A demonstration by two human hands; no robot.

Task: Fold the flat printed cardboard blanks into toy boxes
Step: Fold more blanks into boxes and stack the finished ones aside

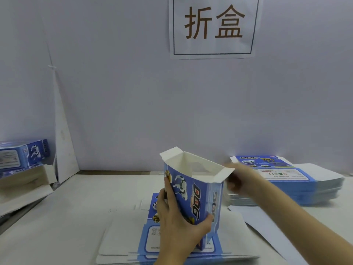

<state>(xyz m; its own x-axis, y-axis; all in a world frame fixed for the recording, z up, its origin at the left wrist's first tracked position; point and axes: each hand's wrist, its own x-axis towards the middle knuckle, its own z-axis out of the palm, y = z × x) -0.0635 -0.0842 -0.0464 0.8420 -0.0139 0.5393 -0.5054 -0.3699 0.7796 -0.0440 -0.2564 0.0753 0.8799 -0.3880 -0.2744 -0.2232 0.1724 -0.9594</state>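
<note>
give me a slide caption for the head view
Left hand holds a half-formed box, right hand at its flap.

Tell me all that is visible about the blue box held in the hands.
The half-folded toy box is printed blue cardboard, white inside, showing "DOG" and a robot dog. It stands tilted above flat blanks, top open, flaps spread. The left hand grips its front; the blurred right hand is at its right top flap.

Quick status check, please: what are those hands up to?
Left hand gripping half-folded box, top flaps open. Right hand at its right flap. Flat blanks stacked right. Nothing obstructing.
</note>
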